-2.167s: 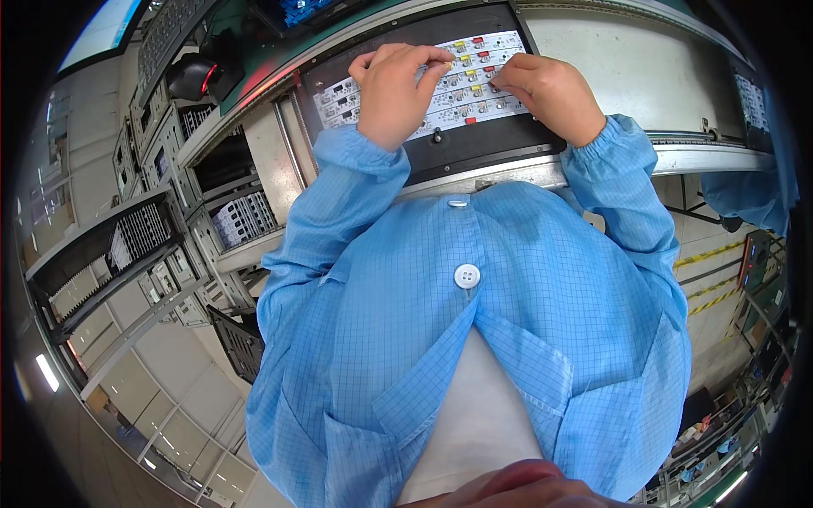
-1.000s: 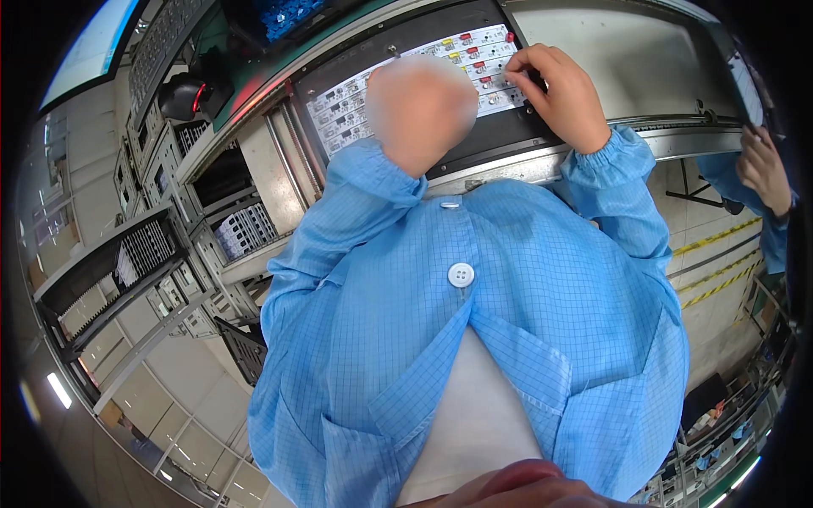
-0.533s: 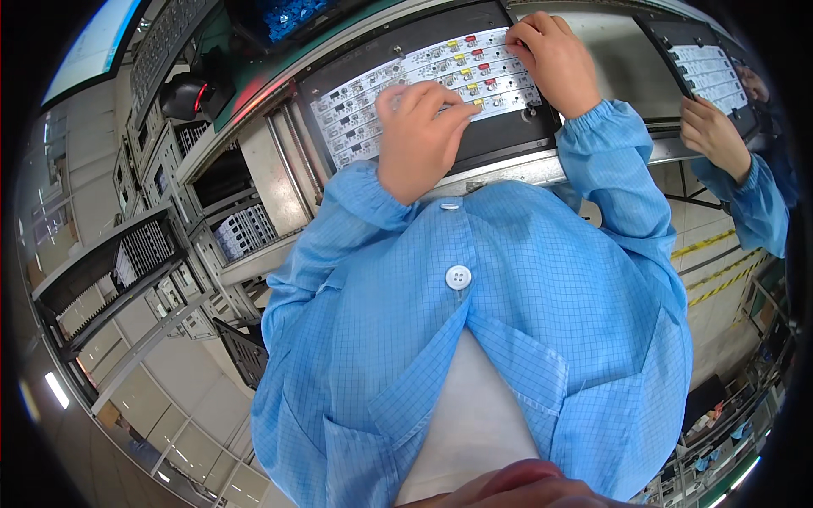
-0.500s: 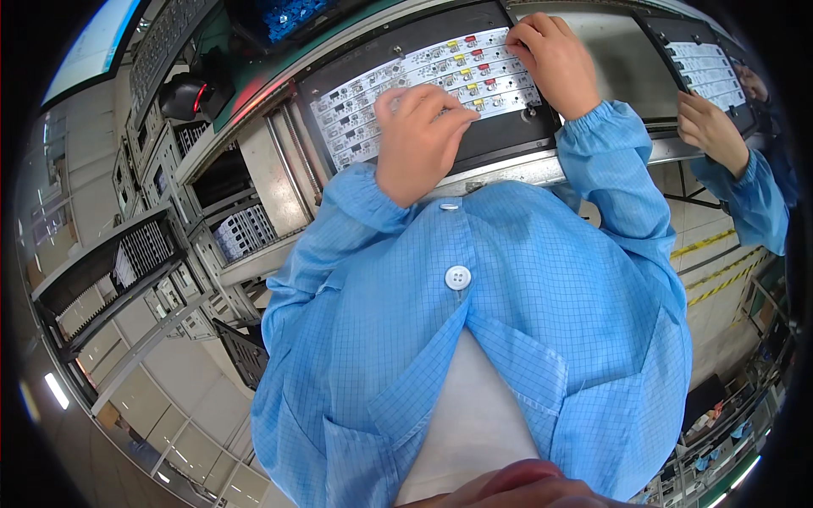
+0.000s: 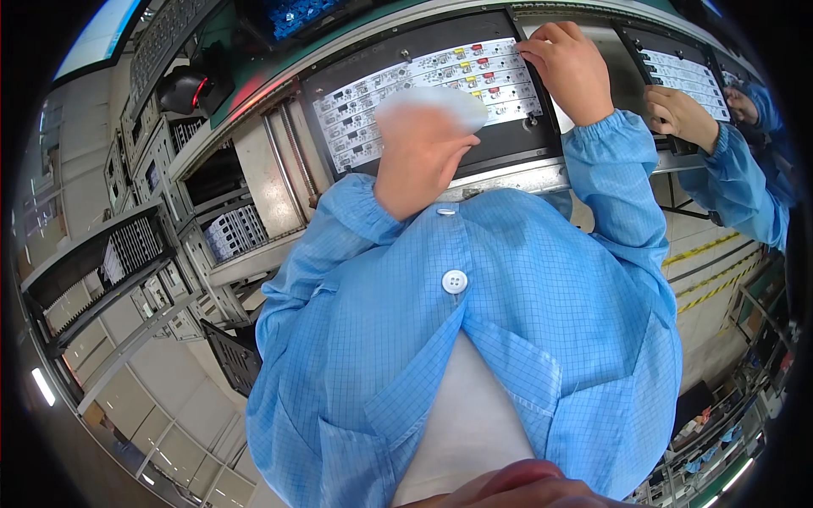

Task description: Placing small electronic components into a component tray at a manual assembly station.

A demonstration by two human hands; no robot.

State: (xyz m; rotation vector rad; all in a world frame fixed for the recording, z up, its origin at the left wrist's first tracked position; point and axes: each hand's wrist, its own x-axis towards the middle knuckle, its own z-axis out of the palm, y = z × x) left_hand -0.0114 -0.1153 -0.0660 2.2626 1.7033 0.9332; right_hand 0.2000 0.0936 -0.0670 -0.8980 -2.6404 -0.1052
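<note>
Two hands' work, probably adjusting small parts (image 5: 483, 62) on white circuit boards (image 5: 423, 71) in a black carrier (image 5: 508, 148), far centre. With right hand (image 5: 576, 72) pinched narrow at far right corner, cannot tell on what; with left hand (image 5: 419, 152) over boards, grip too blurred to tell. Next, calls for steady alignment.

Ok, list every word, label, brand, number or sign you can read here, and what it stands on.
No text is clear enough to quote.
Black carrier tray: faint marking along the upper border, too small to read.
White circuit boards: fine print, too small.
Monitor screen: blurred.
Keyboard: key legends too small.
Yellow-and-black floor tape: stripes, no words visible.
</note>
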